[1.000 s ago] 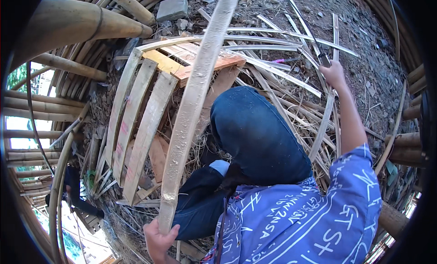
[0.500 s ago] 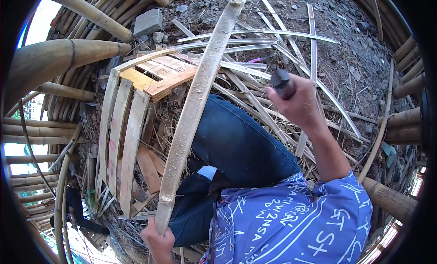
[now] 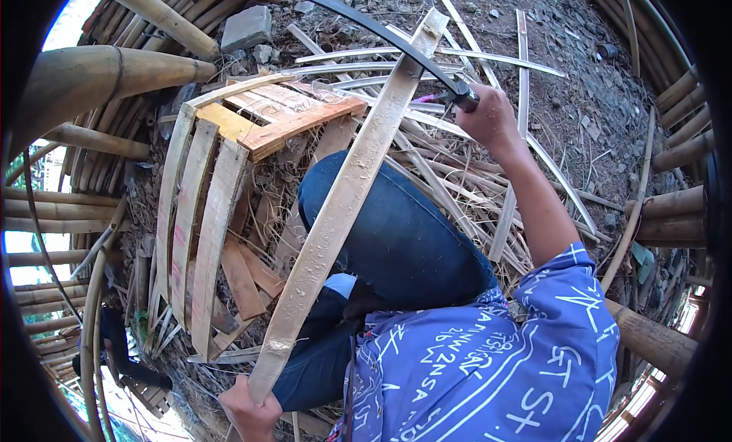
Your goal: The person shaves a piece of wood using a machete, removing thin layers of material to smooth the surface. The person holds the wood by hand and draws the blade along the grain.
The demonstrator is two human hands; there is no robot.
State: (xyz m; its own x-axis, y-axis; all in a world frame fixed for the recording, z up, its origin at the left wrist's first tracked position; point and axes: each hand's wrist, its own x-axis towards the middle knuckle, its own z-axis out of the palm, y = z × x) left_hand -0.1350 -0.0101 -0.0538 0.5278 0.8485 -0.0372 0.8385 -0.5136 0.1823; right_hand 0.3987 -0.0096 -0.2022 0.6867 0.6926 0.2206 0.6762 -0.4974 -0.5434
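Bamboo strip (image 3: 335,221), pale and flat: where exactly does it lie?

Slantwise across the middle, from the near left up to the far side. It passes over the person's bent knee (image 3: 404,229) in dark jeans; whether it touches the cloth, I cannot tell.

And the hands?

The left hand (image 3: 252,411) is closed round the strip's near end. The right hand (image 3: 492,120) is gripping the handle of a long, dark, curved blade (image 3: 358,24), which crosses over the strip close to its far end. I cannot tell if the edge meets the wood.

What crowds the work?

Just left of the strip stands a slatted crate (image 3: 217,244) of rough planks, one orange and one yellow along its far side. Beyond it sits a grey block (image 3: 246,28). To the right of the knee lies a tangled heap of split pieces (image 3: 496,179), and loose strips (image 3: 523,76) lie criss-cross on the stony ground farther off.

Anything at the borders?

Thick bamboo poles (image 3: 99,72) jut in from the left, and more poles (image 3: 675,221) line the right. Something pinkish purple (image 3: 431,97) shows just beside the blade's handle, partly hidden. At the near left, another person (image 3: 114,350) is partly visible behind the bamboo.
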